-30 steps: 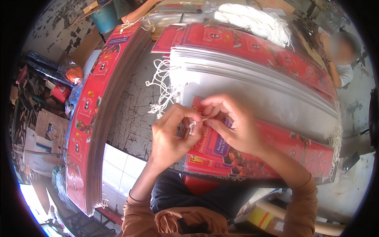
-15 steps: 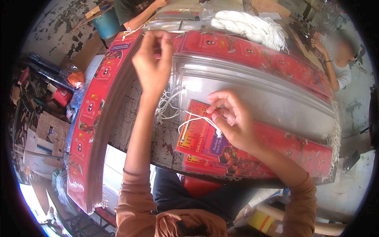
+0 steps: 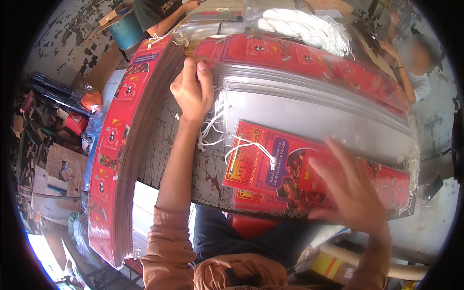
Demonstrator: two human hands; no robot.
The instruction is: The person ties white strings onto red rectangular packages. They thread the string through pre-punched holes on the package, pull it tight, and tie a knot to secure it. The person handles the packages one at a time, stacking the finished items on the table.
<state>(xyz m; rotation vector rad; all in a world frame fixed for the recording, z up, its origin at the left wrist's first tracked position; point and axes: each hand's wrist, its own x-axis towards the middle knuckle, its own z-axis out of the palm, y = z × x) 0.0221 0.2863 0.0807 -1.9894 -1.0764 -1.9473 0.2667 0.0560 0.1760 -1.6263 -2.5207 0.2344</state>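
Observation:
My left hand point(image 3: 192, 92) is closed, fingers curled, at the left ends of the stacked strips; whatever it may hold is hidden. Below it, loose white strings point(image 3: 209, 133) hang at the strips' ends. My right hand point(image 3: 350, 186), blurred by motion, has its fingers spread over the near pile and holds nothing visible. Under it lies a long red printed plastic strip point(image 3: 270, 180), the top one of several. A knotted white string loop point(image 3: 253, 143) is threaded at its left end and rests on the print. Behind it lie strips with their pale grey side point(image 3: 309, 113) up.
A tall stack of red strips point(image 3: 110, 135) stands along the left side. More red strips point(image 3: 299, 55) lie at the back, with a white string hank point(image 3: 304, 29) beyond. String ends point(image 3: 411, 164) fringe the right edge. Two other people sit across the table, near a blue bucket point(image 3: 126, 31).
My right hand has let go of the string loop, moved right and nearer me, and spread its fingers. My left hand has come down toward me, still closed. The loop now lies on the strip.

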